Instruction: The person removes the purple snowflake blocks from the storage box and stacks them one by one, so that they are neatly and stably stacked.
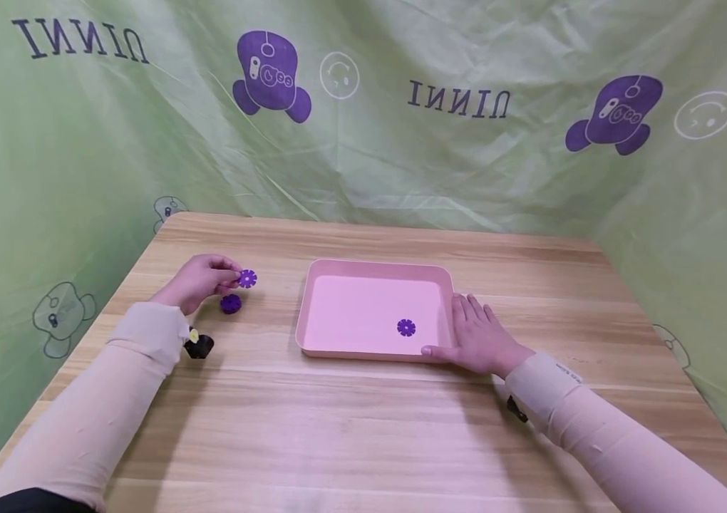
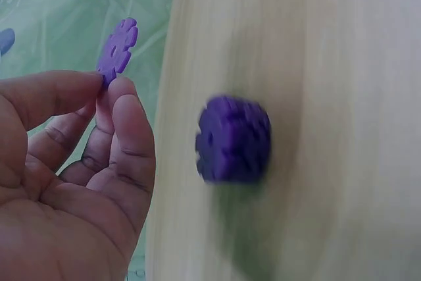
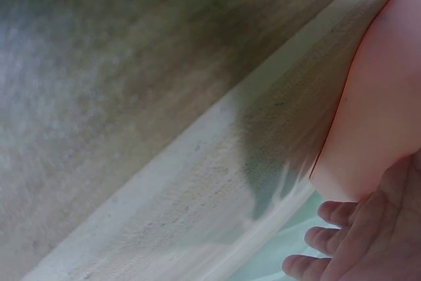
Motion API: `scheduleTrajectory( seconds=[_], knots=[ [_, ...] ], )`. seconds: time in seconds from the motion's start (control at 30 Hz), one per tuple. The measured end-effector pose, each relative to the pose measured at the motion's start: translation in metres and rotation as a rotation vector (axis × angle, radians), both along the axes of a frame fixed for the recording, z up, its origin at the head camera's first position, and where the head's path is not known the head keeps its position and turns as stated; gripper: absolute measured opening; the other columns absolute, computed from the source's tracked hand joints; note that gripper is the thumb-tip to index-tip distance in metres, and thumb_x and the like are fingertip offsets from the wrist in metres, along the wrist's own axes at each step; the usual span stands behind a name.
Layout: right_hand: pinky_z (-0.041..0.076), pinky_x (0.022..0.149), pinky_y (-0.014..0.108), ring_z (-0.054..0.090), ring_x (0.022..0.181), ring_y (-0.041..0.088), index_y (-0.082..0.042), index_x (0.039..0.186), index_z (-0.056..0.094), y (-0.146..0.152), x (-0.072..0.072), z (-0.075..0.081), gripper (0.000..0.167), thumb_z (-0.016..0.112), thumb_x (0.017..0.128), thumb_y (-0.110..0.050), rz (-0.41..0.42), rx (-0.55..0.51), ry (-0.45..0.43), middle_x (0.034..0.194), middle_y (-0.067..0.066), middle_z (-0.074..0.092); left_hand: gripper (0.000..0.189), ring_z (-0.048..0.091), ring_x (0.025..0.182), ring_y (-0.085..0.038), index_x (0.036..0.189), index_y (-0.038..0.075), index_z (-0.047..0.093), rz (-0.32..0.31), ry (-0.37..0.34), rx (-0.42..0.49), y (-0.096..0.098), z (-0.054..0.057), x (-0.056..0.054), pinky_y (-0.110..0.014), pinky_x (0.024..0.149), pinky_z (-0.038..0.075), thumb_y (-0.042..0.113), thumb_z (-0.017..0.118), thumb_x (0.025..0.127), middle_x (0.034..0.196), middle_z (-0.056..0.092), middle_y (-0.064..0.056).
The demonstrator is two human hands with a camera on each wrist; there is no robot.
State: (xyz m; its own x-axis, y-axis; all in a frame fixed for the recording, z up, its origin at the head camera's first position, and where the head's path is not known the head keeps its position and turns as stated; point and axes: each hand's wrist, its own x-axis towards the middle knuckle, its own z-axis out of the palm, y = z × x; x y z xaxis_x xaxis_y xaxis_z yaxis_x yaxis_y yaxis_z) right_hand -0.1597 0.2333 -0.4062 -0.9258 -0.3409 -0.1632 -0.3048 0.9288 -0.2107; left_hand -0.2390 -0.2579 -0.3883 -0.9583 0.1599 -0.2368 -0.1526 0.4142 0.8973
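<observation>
Between thumb and fingertips, my left hand (image 1: 203,280) pinches a thin purple notched disc (image 1: 247,278), raised over the table's left side. The left wrist view shows that disc (image 2: 118,49) edge-tilted at the fingertips. Just below the hand stands a short stack of darker purple discs (image 1: 231,304), seen larger as a stack (image 2: 233,139) in the left wrist view. My right hand (image 1: 482,336) rests with straight fingers against the right end of a shallow pink tray (image 1: 338,354), thumb over its near rim. One purple disc (image 1: 406,328) lies flat inside the tray, towards its near right.
The wooden table (image 1: 338,434) has a green printed curtain (image 1: 363,164) behind it and along both sides. Black wrist devices (image 1: 199,346) sit under the sleeves. In the right wrist view the tray wall (image 3: 381,97) runs beside the hand.
</observation>
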Motion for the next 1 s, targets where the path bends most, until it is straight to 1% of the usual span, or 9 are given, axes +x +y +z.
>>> scheduleTrajectory(
  seconds=[0.1,0.23,0.33,0.5,0.73,1.0],
  knots=[
    [0.014,0.12,0.067,0.014,0.15,0.055,0.019,0.154,0.014,-0.001,0.0,0.0,0.121,0.059,0.091,-0.074,-0.001,-0.001,-0.008,0.162,0.038,0.018,0.024,0.061,0.08,-0.007,0.123,-0.014,0.054,0.0,-0.006,-0.004,-0.007,-0.003,0.005,-0.023,0.071,0.055,0.002,0.051,0.106,0.091,0.065,0.001],
    [0.013,0.12,0.067,0.013,0.15,0.055,0.019,0.154,0.013,0.0,0.001,0.0,0.122,0.058,0.091,-0.074,-0.001,0.001,-0.015,0.162,0.038,0.016,0.025,0.06,0.08,-0.008,0.123,-0.016,0.054,0.0,-0.016,-0.01,-0.014,-0.006,0.01,-0.024,0.073,0.056,0.001,0.051,0.105,0.092,0.064,0.0],
    [0.013,0.12,0.067,0.013,0.15,0.055,0.02,0.154,0.013,0.0,0.001,0.0,0.121,0.058,0.091,-0.074,0.001,0.005,-0.012,0.162,0.038,0.016,0.025,0.059,0.08,-0.009,0.124,-0.015,0.054,0.0,-0.022,-0.022,-0.017,-0.007,0.011,-0.025,0.073,0.056,0.001,0.052,0.105,0.091,0.064,-0.001],
    [0.014,0.12,0.067,0.013,0.149,0.055,0.02,0.154,0.014,-0.001,0.001,0.001,0.121,0.058,0.091,-0.073,0.006,0.01,-0.002,0.161,0.039,0.017,0.025,0.058,0.079,-0.01,0.124,-0.015,0.054,-0.005,-0.033,-0.045,-0.02,-0.005,0.013,-0.025,0.071,0.055,0.001,0.052,0.104,0.09,0.063,-0.001],
    [0.015,0.12,0.068,0.015,0.149,0.056,0.02,0.154,0.014,-0.001,0.0,0.0,0.12,0.058,0.092,-0.072,0.016,0.014,0.01,0.161,0.039,0.018,0.025,0.059,0.078,-0.009,0.123,-0.017,0.053,0.005,-0.037,-0.043,-0.027,-0.006,0.013,-0.023,0.07,0.056,-0.001,0.049,0.105,0.09,0.063,0.0],
    [0.014,0.12,0.068,0.013,0.149,0.056,0.02,0.154,0.013,-0.001,-0.001,-0.001,0.121,0.057,0.092,-0.073,0.014,0.018,0.005,0.161,0.039,0.017,0.024,0.058,0.076,-0.009,0.121,-0.018,0.054,-0.019,-0.064,-0.034,-0.03,-0.008,0.015,-0.022,0.069,0.055,-0.002,0.05,0.104,0.086,0.063,-0.001]
  ],
)
